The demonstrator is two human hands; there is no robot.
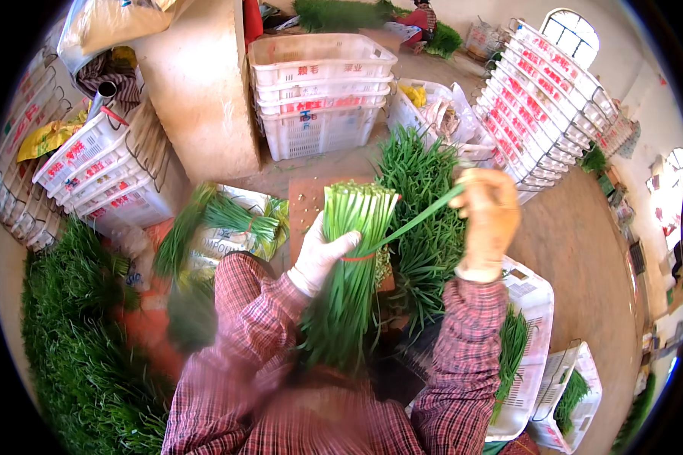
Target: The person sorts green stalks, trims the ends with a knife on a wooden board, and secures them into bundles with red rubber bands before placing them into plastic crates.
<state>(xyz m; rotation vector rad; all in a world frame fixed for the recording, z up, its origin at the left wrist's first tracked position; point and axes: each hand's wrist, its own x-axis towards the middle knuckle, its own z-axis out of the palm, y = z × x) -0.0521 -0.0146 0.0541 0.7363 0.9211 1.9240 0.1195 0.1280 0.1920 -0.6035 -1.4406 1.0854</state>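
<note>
A thick bunch of garlic chives (359, 227) stands before me, pale cut ends up and leaves hanging over my lap. My left hand (325, 254), in a white glove, grips it from the left with the thumb across the front. A red rubber band (358, 257) circles the bunch just below that thumb. My right hand (488, 213), in a yellowed, slightly blurred glove, is raised to the right. Its fingers pinch a green leaf blade (424, 218) that slants down to the bunch near the band. Behind the bunch is a wooden board (304, 196) with small trimmings on it.
Loose chives (418, 170) are heaped beyond the board. Banded bunches (242, 219) lie on a printed sack at left, near a large chive pile (85, 352). White plastic crates (321, 122) are stacked ahead. An open crate (532, 341) holds chives at my right. Another person (421, 25) sits far off.
</note>
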